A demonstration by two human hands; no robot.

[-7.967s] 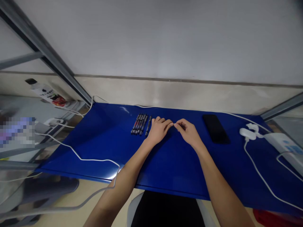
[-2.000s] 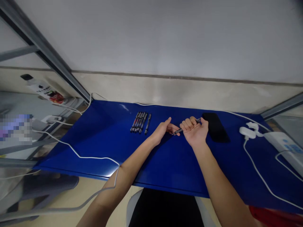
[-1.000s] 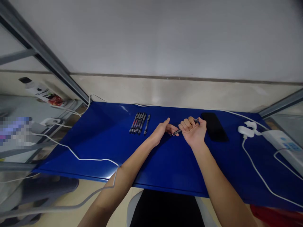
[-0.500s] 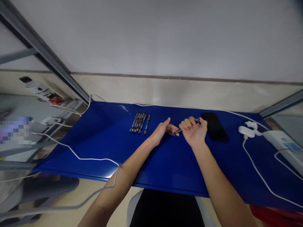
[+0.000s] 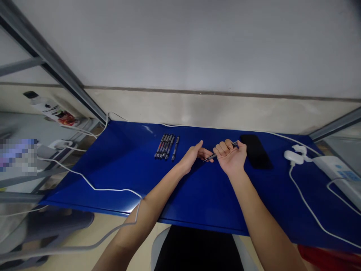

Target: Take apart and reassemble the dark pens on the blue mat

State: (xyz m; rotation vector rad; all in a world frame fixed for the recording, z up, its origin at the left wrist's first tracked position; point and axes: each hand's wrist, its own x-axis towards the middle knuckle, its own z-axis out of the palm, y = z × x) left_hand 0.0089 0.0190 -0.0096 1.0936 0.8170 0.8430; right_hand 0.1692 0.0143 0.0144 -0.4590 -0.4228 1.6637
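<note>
My right hand (image 5: 229,158) is closed in a fist around a dark pen (image 5: 214,156), whose fine tip points left out of the fist. My left hand (image 5: 193,158) lies open beside it, with its fingertips at or just above the pen's tip; I cannot tell if they touch. Further left, several dark pens with coloured markings lie side by side in a row (image 5: 165,146) on the blue tabletop (image 5: 113,180). A single pen (image 5: 175,148) lies just to the right of that row.
A black smartphone (image 5: 256,151) lies face down or dark right of my right hand. A white power strip (image 5: 334,169) and white charger (image 5: 293,156) sit at the right, with white cables (image 5: 304,205) across the table. A wall runs along the far edge.
Since the oldest frame, my right hand has closed on a pen and turned, and my hands have parted. Over the last second, only the view has shifted slightly.
</note>
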